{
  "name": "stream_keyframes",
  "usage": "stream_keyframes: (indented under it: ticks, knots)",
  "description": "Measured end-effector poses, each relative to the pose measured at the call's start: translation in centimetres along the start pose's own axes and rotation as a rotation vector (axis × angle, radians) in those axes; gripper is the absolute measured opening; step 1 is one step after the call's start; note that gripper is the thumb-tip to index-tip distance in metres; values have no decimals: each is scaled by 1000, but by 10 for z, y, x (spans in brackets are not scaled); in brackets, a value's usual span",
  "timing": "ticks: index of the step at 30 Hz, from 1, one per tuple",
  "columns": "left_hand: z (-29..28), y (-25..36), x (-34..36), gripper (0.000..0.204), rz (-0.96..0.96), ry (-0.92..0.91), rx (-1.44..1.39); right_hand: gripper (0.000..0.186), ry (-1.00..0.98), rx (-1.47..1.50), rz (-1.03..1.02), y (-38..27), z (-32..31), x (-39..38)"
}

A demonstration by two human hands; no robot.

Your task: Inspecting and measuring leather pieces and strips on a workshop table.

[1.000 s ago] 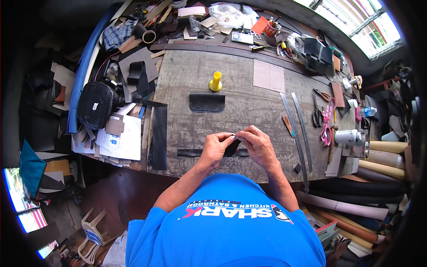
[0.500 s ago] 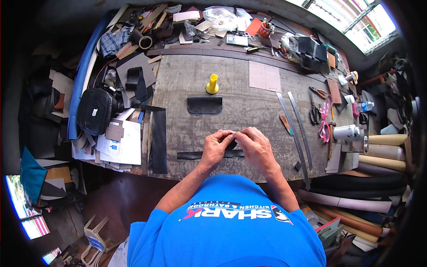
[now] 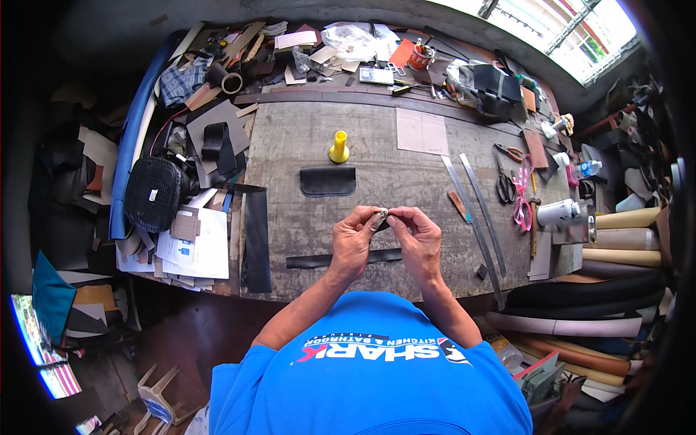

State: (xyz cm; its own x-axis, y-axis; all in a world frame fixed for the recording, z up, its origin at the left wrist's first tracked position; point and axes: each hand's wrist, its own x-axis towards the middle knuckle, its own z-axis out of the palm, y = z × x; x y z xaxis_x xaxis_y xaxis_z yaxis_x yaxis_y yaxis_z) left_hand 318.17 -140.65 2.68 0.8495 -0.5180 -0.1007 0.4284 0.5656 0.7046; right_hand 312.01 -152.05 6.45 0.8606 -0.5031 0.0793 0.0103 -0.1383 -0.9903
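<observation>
My left hand [image 3: 351,239] and my right hand [image 3: 415,239] are closed in pinches near the worktable's front, both gripping a small dark piece [image 3: 381,226] with a shiny metal bit [image 3: 383,214] on it; exactly what the bit is, I cannot make out. Below them a long black strip [image 3: 308,262] lies across the worn table [image 3: 283,130]. Beyond my fingers lies a black rounded flap [image 3: 327,181], and behind that a yellow funnel-like tool [image 3: 338,151] stands upright.
Leather scraps, papers [image 3: 190,239] and a black case [image 3: 151,194] crowd the left; clutter lines the back. Two metal straightedges [image 3: 480,239], black scissors [image 3: 504,187], pink scissors [image 3: 522,210] and a white container [image 3: 557,212] are at the right, with material rolls [image 3: 620,239] beyond.
My hands have turned slightly, so the shiny metal bit now shows between my fingertips. The view has shifted a little; the table items otherwise stay in place.
</observation>
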Motion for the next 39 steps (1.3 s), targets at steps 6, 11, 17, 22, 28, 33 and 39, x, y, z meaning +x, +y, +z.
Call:
stream_keyframes:
  ticks: [6, 11, 17, 22, 28, 33, 39]
  knots:
    - [-5, 8, 2, 14, -122, 33, -26, 12, -64, 210, 100, -1, -2, 0]
    - [-6, 20, 7, 14, -178, 24, 130, 11, -56, 281, 158, -2, -1, 4]
    - [-13, 20, 14, 14, -258, 29, 186, 20, -48, 370, 222, 7, -5, 11]
    - [-14, 28, 18, 14, -337, -17, 193, 34, -220, 347, 332, 2, -19, 24]
    - [-20, 25, 17, 15, -365, -61, 209, 35, -334, 401, 406, 10, -26, 31]
    - [-25, 23, 15, 15, -388, -70, 218, 34, -414, 399, 445, 15, -29, 33]
    - [-27, 18, 10, 13, -371, -43, 366, 31, -453, 272, 458, 22, -28, 31]
